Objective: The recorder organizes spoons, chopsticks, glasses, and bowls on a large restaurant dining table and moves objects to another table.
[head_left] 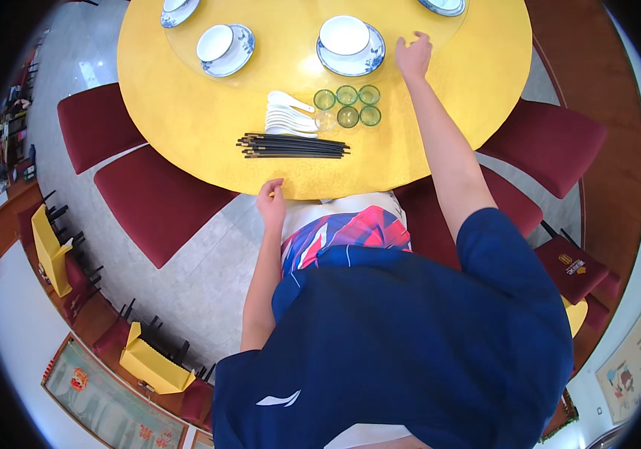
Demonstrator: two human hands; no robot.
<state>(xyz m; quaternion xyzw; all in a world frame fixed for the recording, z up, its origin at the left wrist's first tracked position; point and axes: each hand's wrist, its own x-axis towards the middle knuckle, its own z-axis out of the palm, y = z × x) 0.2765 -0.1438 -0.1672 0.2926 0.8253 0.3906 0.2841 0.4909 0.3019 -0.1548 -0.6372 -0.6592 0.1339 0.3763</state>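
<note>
My right hand (pixel 415 57) reaches far over the yellow round table (pixel 186 142). Its fingers are slightly bent and apart, with nothing visible in them, just right of a white bowl (pixel 344 35) on a blue-patterned plate (pixel 369 61). My left hand (pixel 270 197) hangs loosely at the near table edge, fingers partly curled and nothing seen in them. Beyond it lies a bundle of black chopsticks (pixel 294 147). Behind the chopsticks, white spoons (pixel 289 118) are lined up overlapping. Several green-tinted glasses (pixel 347 95) stand grouped right of the spoons.
Another bowl (pixel 215 43) tilts on its plate (pixel 238 56) to the left, and more dishes (pixel 179 10) sit at the far rim. Dark red chairs (pixel 159 198) surround the table, with one (pixel 553 142) at right. Yellow-covered tables (pixel 152 363) stand along the left wall.
</note>
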